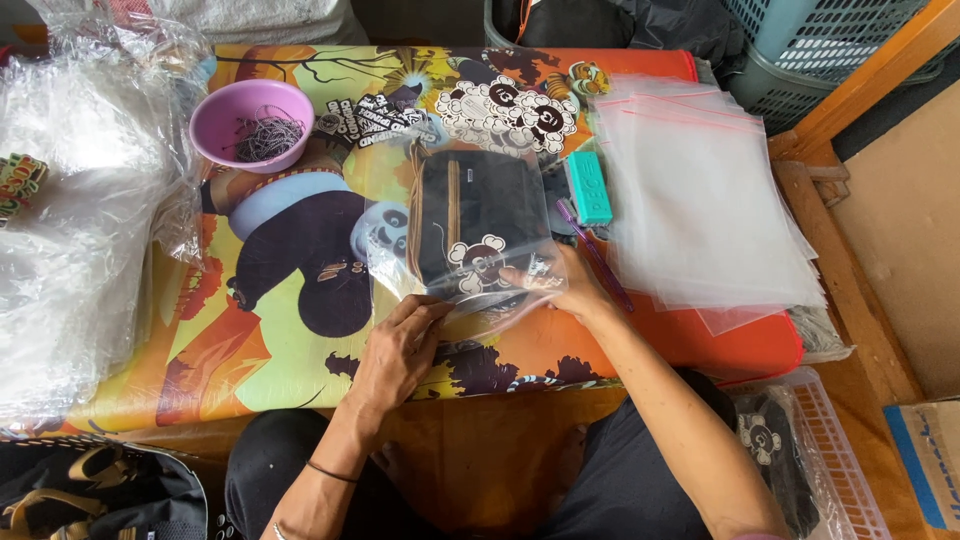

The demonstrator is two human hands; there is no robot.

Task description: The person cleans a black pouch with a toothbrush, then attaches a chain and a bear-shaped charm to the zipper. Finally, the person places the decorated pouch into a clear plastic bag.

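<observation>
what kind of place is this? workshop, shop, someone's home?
Likely a small home packing setup, worked seated at a low table with a cartoon panda cover. Signs: a stack of clear zip bags, a pink bowl of ball chains, and both hands, left hand and right hand, bagging a black pouch.

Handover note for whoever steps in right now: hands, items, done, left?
Left hand: pinching the near open edge of the clear bag.
Right hand: on the bag's near right corner.
Dark folded item with a skull tag sits inside the bag, on the printed table.
Done: item in bag.
Left: bag mouth looks not yet sealed.
Empty zip bags stacked right; pink bowl of chains far left.
</observation>
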